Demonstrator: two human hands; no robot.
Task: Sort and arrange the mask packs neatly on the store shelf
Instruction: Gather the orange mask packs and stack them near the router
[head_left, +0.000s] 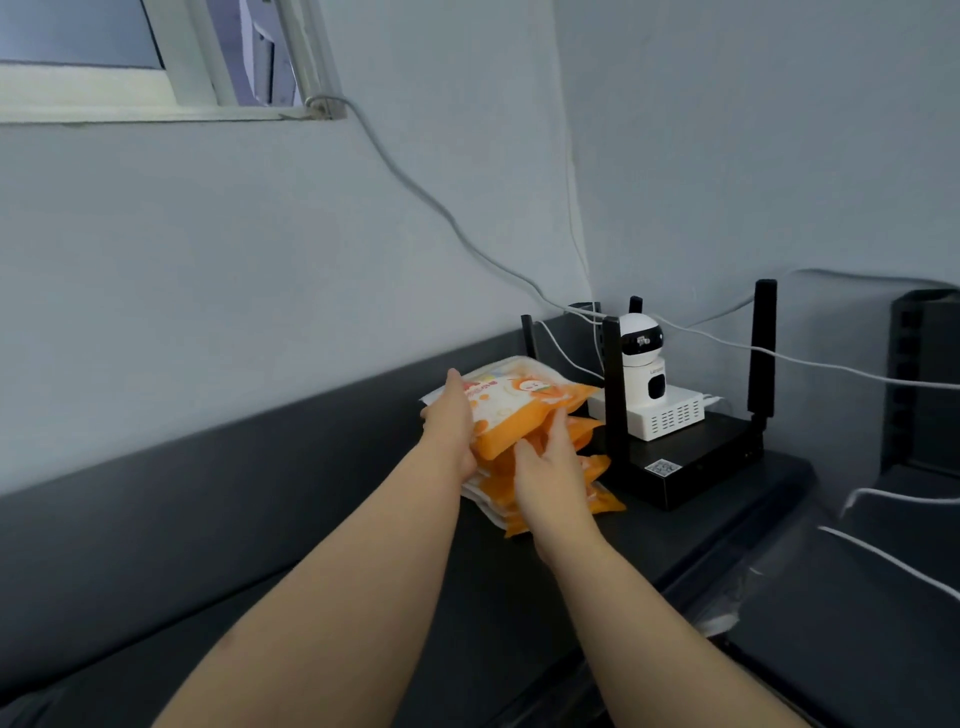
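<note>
orange-and-white soft plastic-film mask packs (524, 410): glossy, crinkled | dark grey shelf top (727, 519): smooth, matt | black boxy plastic router (691, 467): matt | white round-headed plastic camera (644, 364): glossy | pale painted wall (260, 260): matt

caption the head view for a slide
Left hand and right hand hold a stack of orange mask packs beside a black router.

Dim, cool, bluish light, brightest at the window (83, 78) at eleven o'clock. Shadows are soft. Wide-angle lens bends lines near edges; detail slightly soft.
</note>
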